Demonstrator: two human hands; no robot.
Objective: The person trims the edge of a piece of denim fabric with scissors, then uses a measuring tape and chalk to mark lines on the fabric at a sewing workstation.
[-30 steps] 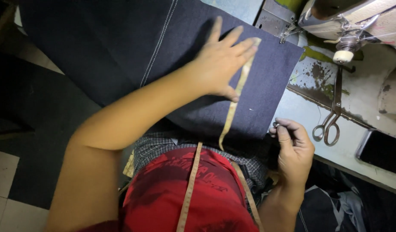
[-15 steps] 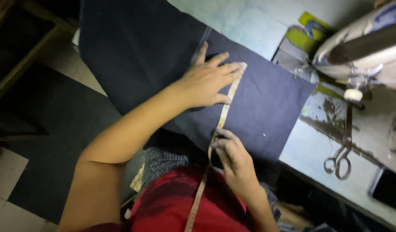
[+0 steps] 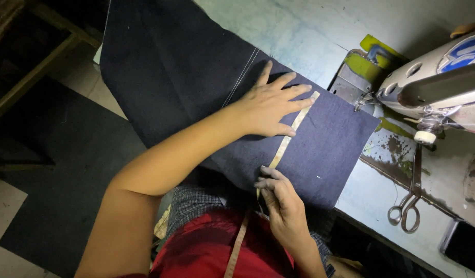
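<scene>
On the dark denim panel (image 3: 320, 149), beside the sewing machine (image 3: 433, 87), the left hand (image 3: 271, 105) lies flat with fingers spread, pressing the far end of a tan measuring tape (image 3: 291, 136). At the panel's near edge the right hand (image 3: 281, 198) seems to pinch the tape's lower part, though its fingertips are shadowed. Scissors (image 3: 408, 201) lie well beyond the panel's right edge.

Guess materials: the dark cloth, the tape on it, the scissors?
Cloth: likely denim, matte dark blue weave with a pale double stitch line. Tape: thin flexible strip, cream, probably coated fabric or plastic; lies flat under the left hand, and the right hand pinches it. Scissors: metal, dull and worn-looking.
</scene>
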